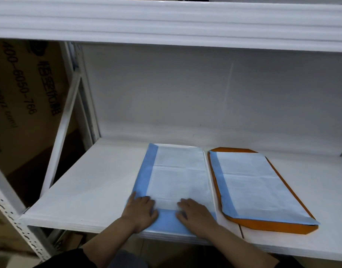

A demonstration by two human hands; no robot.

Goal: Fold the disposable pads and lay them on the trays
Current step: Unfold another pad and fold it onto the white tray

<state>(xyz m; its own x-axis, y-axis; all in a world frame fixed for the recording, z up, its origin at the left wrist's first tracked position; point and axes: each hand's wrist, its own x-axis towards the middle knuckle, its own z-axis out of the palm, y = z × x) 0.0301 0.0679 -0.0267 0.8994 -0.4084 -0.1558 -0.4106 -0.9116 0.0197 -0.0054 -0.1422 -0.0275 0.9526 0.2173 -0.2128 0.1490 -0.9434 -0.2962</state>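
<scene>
Both hands are pressing flat, fingers straight, on the near end of a folded white, blue-edged disposable pad: left hand on its left corner, right hand right. The pad is covering a white tray on the white shelf.

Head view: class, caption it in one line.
Both hands, left and right, press a folded pad flat beside the padded orange tray.

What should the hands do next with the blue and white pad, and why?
Probably lift both hands away. The left hand and right hand lie flat on the near edge of the left pad, which already looks folded and spread over the white tray. The right pad already lies on the orange tray, so both seem done.
</scene>
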